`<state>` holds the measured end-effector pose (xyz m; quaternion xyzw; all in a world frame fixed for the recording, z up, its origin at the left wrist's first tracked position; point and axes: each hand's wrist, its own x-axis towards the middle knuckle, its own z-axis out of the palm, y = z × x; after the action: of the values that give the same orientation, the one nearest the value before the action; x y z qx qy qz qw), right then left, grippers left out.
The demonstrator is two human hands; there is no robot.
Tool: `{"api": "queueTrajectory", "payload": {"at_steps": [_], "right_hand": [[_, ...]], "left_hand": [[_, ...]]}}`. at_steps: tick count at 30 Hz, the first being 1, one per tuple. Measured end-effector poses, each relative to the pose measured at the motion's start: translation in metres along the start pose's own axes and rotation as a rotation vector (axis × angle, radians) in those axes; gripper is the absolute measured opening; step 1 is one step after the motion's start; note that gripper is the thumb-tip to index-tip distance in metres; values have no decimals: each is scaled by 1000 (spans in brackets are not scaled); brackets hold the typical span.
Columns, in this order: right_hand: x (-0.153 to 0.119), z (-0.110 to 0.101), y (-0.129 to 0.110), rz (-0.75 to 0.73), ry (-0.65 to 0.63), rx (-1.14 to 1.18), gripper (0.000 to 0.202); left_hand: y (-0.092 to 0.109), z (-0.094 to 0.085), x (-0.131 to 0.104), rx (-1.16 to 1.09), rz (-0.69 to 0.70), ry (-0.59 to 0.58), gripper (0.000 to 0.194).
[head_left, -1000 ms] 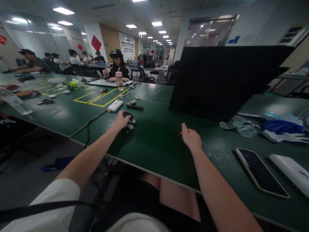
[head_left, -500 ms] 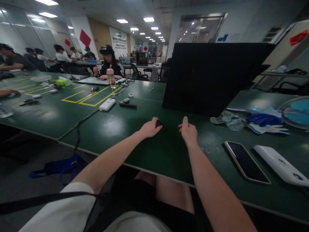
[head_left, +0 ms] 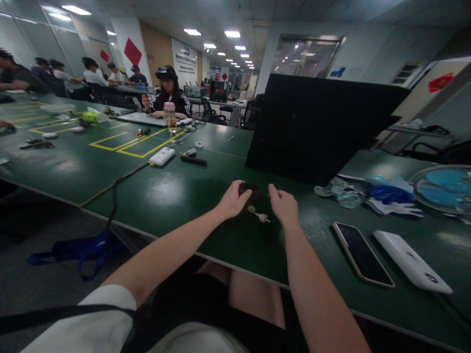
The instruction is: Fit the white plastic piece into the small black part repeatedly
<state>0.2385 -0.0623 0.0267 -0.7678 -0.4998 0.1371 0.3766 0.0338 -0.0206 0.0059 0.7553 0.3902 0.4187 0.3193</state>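
My left hand [head_left: 234, 200] is closed around a small black object [head_left: 247, 188] above the green table [head_left: 206, 230]. Facing it from the right, my right hand [head_left: 284, 206] has its thumb raised and its fingers curled inward; whether it holds anything is hidden. Between and just below the hands, a small pale part with a thin tip [head_left: 262, 217] lies on the table beside a little round piece [head_left: 251, 209].
A large black panel [head_left: 316, 130] stands behind my hands. To the right are a phone [head_left: 362, 254], a white power bank [head_left: 410, 260], gloves [head_left: 393, 198], clear fan blades [head_left: 344, 193] and a fan [head_left: 443, 186]. Another white device [head_left: 162, 156] and a black bar [head_left: 194, 160] lie left. A person sits across.
The pale part and the round piece now show on the table between my hands. More of the black object shows in my left hand. The view has shifted slightly.
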Motion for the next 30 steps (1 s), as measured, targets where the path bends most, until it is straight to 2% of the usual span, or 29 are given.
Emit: {"api": "queueTrajectory", "payload": {"at_steps": [2, 3, 5, 7, 10, 13, 16, 18, 20, 22, 30], "right_hand": [[-10, 8, -9, -98, -164, -173, 57], [-15, 14, -13, -136, -216, -242, 50], [-23, 24, -19, -195, -274, -342, 39], [-27, 31, -20, -247, -301, -382, 30], [-25, 33, -18, -260, -289, -324, 25], [-21, 30, -17, -248, -186, -144, 23], [-26, 31, -21, -403, -91, 72, 19], [-31, 35, -25, -546, -78, 122, 17], [-35, 40, -29, -644, -98, 63, 15], [-36, 43, -32, -681, -130, -30, 13], [-35, 38, -31, -621, -210, -191, 18]], "left_hand": [[-16, -23, 3, 50, -30, 137, 41], [-24, -33, 3, 85, -53, 158, 41], [-35, -46, 4, 149, -95, 137, 43], [-40, -51, 3, 203, -104, 75, 45], [-37, -47, 0, 288, -74, -10, 48], [-29, -41, -4, 341, -68, -82, 47], [-23, -38, -8, 348, -70, -132, 47], [-22, -37, -9, 319, -65, -177, 49], [-23, -35, -10, 261, -49, -226, 49], [-24, -34, -9, 206, -33, -252, 48], [-23, -36, -9, 184, -23, -275, 49]]}}
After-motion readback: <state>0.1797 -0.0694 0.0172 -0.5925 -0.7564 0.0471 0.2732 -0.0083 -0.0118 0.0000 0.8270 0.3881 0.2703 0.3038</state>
